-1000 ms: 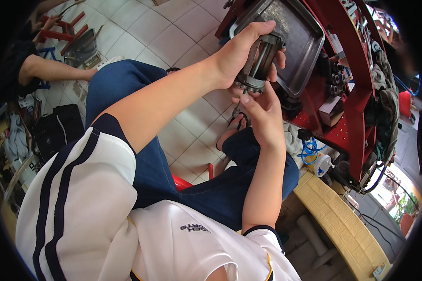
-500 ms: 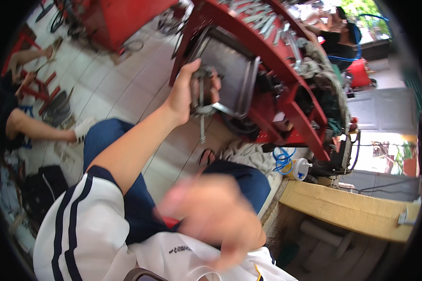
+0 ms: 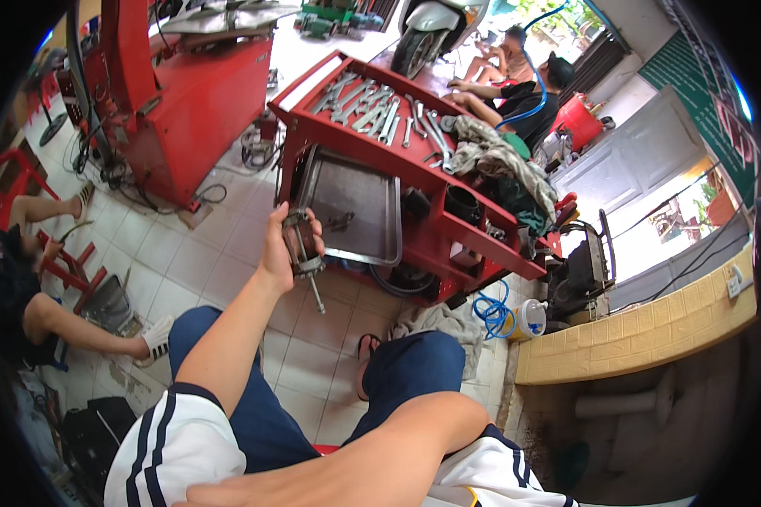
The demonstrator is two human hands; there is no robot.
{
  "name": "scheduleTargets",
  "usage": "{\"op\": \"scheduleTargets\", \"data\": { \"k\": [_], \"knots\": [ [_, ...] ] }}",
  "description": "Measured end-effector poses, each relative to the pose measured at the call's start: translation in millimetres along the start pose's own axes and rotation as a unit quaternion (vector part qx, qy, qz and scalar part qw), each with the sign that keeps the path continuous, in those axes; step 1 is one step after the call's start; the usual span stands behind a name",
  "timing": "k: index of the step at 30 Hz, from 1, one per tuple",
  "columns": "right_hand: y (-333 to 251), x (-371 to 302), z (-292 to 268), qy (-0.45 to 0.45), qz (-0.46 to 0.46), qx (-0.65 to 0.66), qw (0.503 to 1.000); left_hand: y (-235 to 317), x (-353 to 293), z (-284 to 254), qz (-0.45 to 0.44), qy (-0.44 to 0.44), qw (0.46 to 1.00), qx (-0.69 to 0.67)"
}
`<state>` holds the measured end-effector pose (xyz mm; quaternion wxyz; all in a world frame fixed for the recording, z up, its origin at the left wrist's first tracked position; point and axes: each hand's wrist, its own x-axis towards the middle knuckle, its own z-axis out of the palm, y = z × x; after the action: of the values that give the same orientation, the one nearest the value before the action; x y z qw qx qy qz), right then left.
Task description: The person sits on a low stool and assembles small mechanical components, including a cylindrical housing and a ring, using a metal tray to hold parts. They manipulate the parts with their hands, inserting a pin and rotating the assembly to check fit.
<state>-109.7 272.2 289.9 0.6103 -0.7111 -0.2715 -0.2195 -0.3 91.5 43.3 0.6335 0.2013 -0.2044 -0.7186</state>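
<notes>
Out in front of me, my left hand point(image 3: 281, 249) is closed around a squat, dark metal machine part point(image 3: 302, 245) with long thin bolts along it. One bolt point(image 3: 317, 296) sticks out below toward the floor. The part's exact kind is not clear. It is held in front of the near left corner of a metal tray point(image 3: 359, 198) on the cart's lower shelf. A small dark metal piece point(image 3: 341, 221) lies in that tray. My right arm crosses my body to the left; my right hand point(image 3: 237, 493) is at the lower edge of the view, its fingers cut off.
A red tool cart point(image 3: 292, 144) carries several wrenches point(image 3: 368, 106) and rags point(image 3: 490, 148). A red machine point(image 3: 203, 118) stands at the far left. One person sits at left, others beyond the cart. A blue hose point(image 3: 490, 313) and white-lidded bucket point(image 3: 530, 318) lie right.
The view has tilted up, showing more of the cart top. My right hand has swung from in front of my lap to the lower left edge. My left hand keeps hold of the metal part.
</notes>
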Motion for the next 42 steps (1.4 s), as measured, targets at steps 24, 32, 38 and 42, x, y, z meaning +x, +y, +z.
{"op": "scheduleTargets", "data": {
  "k": [24,32,38,42],
  "knots": [
    [156.0,-173.7,168.8,-0.158,0.295,-0.233,0.913,-30.6,-19.2,14.4,-0.072,0.024,0.997,0.017],
    [119.6,-173.3,108.8,-0.047,0.263,-0.174,0.948,-16.3,-17.8,8.2,-0.045,0.052,0.997,0.027],
    [120.7,-232.6,-66.6,0.407,0.401,-0.291,0.767,7.6,-9.4,3.7,-0.033,0.056,0.996,0.058],
    [149.3,-262.0,-80.4,0.477,0.366,-0.074,0.796,-5.3,-13.2,13.5,-0.059,0.016,0.997,0.057]
  ]
}}
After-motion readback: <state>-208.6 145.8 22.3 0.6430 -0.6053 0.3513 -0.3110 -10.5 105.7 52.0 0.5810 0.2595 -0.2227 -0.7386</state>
